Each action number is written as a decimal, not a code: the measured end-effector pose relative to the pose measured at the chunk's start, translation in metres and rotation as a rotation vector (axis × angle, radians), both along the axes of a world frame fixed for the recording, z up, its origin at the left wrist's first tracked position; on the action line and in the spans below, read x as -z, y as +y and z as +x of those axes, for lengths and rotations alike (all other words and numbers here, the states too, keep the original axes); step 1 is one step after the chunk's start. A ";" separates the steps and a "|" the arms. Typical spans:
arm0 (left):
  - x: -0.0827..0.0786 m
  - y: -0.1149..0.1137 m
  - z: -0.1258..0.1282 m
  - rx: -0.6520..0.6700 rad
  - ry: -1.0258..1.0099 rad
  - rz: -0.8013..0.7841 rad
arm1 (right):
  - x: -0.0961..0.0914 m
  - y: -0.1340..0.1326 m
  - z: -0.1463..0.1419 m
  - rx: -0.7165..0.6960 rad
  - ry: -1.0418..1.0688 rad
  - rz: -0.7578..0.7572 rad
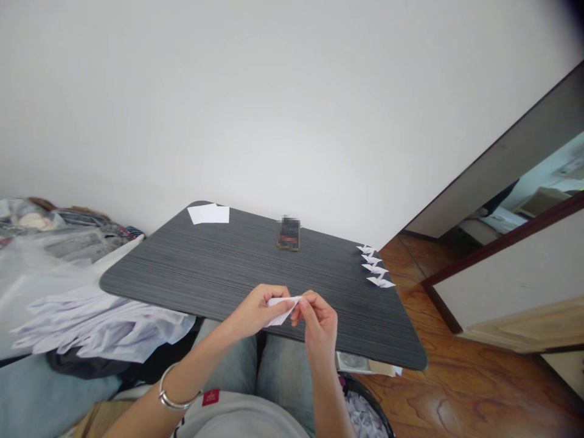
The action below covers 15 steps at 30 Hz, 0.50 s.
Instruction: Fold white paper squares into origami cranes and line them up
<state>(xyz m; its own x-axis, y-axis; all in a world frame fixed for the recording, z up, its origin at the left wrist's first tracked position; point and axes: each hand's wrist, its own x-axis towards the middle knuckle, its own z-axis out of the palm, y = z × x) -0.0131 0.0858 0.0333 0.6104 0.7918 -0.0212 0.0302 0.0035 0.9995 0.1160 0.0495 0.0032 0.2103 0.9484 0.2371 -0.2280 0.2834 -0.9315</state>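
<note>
A folded piece of white paper (279, 311) is held between my two hands, just above the near edge of the dark table (214, 261). My left hand (262, 310) grips its left part, thumb on top and fingers behind. At the paper's pointed right end, my right hand (319, 316) pinches the tip between thumb and index finger. Several folded white paper cranes (381, 281) stand in a row along the table's right side. White paper sheets (208, 214) lie overlapping at the far left corner.
A pixelated dark object (289, 233) lies near the wall at the table's back. White cloth (104, 325) and plastic bags (50, 249) are heaped at left. Below the table's right side stands a black bin (367, 413) with white paper pieces. Wooden floor (420, 395) lies right.
</note>
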 end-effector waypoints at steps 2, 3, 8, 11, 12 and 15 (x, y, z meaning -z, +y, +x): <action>0.000 0.000 0.000 0.007 0.006 0.011 | -0.001 0.000 -0.001 0.015 0.000 -0.002; 0.000 -0.001 0.000 0.012 0.004 0.015 | -0.001 0.000 -0.001 0.022 -0.003 -0.004; 0.001 -0.001 0.001 0.021 0.011 0.031 | 0.001 0.000 -0.002 0.069 -0.036 0.021; 0.004 0.000 0.001 0.008 0.030 0.048 | 0.001 0.000 -0.002 0.117 -0.040 0.037; 0.005 0.001 0.001 0.003 0.037 0.057 | 0.000 0.000 -0.001 0.132 -0.041 0.038; 0.009 0.003 0.000 -0.007 0.031 0.065 | -0.001 0.001 0.001 0.171 -0.042 0.031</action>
<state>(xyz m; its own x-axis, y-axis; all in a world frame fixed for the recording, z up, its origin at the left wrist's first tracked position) -0.0131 0.0890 0.0248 0.6047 0.7963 0.0119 0.0614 -0.0615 0.9962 0.1174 0.0502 0.0040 0.3569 0.8919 0.2777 -0.1352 0.3434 -0.9294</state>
